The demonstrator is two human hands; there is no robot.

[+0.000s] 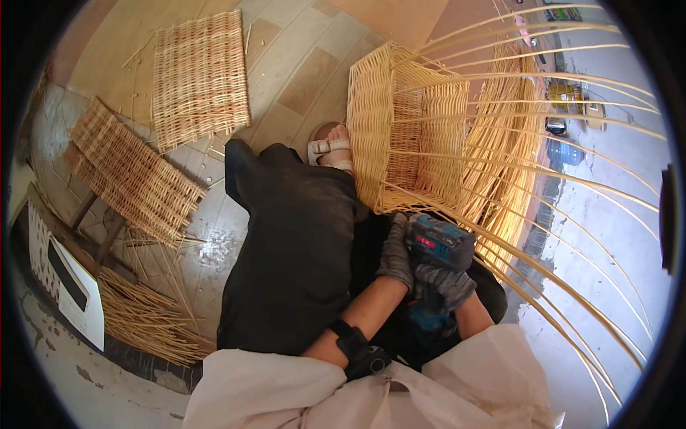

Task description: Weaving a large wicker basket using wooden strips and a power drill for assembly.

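A blue-and-black cordless drill (437, 242) is in my right hand (446, 284), whose grey-gloved fingers wrap round its grip below the body. My left hand (395, 254), also gloved in grey, is closed beside the drill's front end, close to the lower edge of a wicker basket (370, 129). What its fingers pinch is hidden. The basket lies tipped in front of my knees, with long uncut canes (564, 171) fanning out to the right. The drill's tip cannot be seen.
Two woven wicker panels, one flat (200, 79) and one propped (136, 171), are at the left. Bundles of loose canes lie at the lower left (146, 314) and behind the basket (511, 107). My sandalled foot (332, 146) stands against the basket. A blue water bottle (564, 151) is at the far right.
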